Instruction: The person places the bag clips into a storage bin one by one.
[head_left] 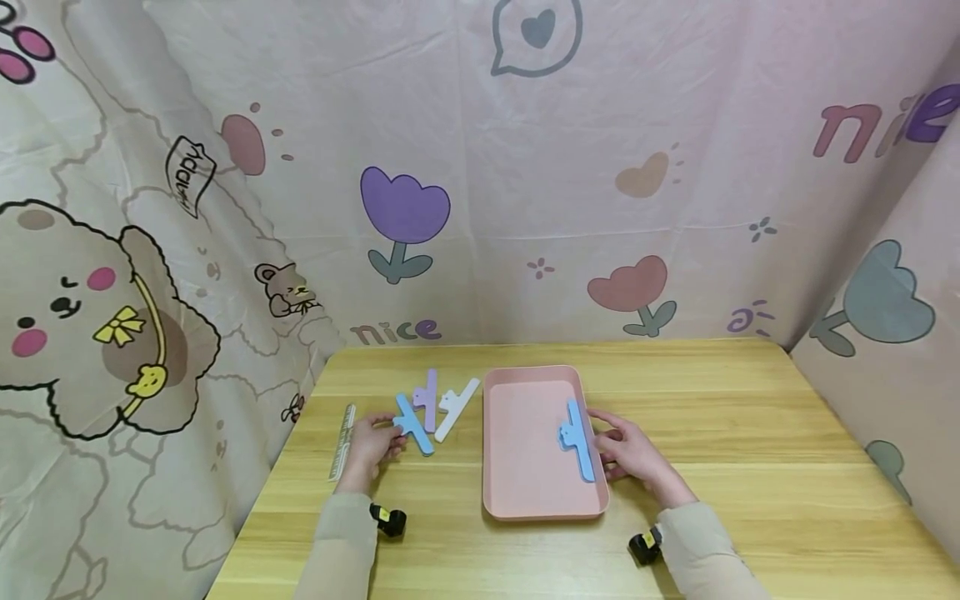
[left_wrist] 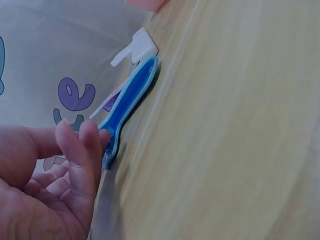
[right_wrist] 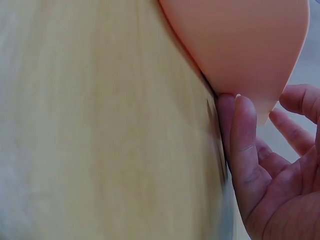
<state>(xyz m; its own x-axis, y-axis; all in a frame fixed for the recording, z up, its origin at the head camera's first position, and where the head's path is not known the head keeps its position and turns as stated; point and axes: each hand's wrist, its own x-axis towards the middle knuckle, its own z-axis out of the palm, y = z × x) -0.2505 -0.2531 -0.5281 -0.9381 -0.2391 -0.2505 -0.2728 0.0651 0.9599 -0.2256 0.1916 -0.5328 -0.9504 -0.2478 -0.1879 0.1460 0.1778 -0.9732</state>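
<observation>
My left hand (head_left: 371, 444) pinches the tab of a blue bag clip (head_left: 417, 432) on the left part of the table; the left wrist view shows fingertips at the near part of this clip (left_wrist: 131, 95). Just beyond it lie a purple clip (head_left: 431, 402) and a white clip (head_left: 459, 408). My right hand (head_left: 633, 450) rests its fingers against the right wall of a pink tray (head_left: 525, 475). In the right wrist view, fingertips touch the outer wall of the tray (right_wrist: 240, 45). A second blue clip (head_left: 580, 446) lies inside, along the right wall.
A clear ruler (head_left: 342, 443) lies on the wooden table (head_left: 712, 400), left of my left hand. Printed curtains (head_left: 525, 208) hang behind the table and along both sides. A small black camera is on each wrist.
</observation>
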